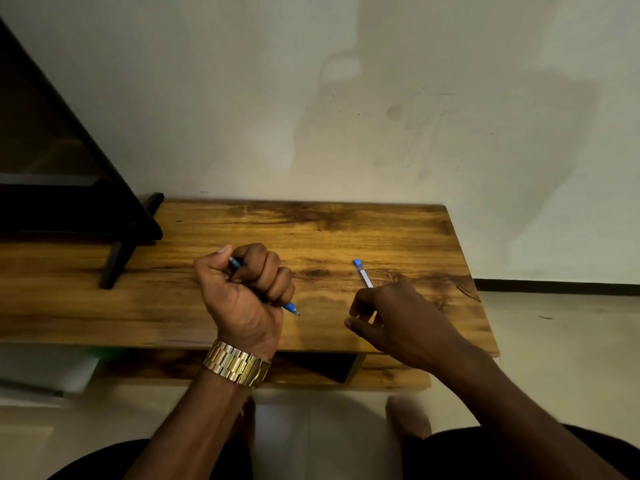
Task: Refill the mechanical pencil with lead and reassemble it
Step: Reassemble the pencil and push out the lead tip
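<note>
My left hand [246, 289], with a gold watch on the wrist, is closed in a fist around a blue mechanical pencil [291, 309]. The pencil's tip sticks out at the lower right of the fist and its dark top end shows by the thumb. My right hand [391, 318] pinches the lower end of a thin clear lead tube with a blue cap [363, 273]. The tube slants up and to the left, cap end away from me. Both hands hover low over the wooden table [346, 230].
A black angled stand [114, 261] occupies the table's far left. A pale wall rises right behind the table. The table's right edge [485, 306] drops to a light floor. A lower shelf runs under the near edge, and my knees are below.
</note>
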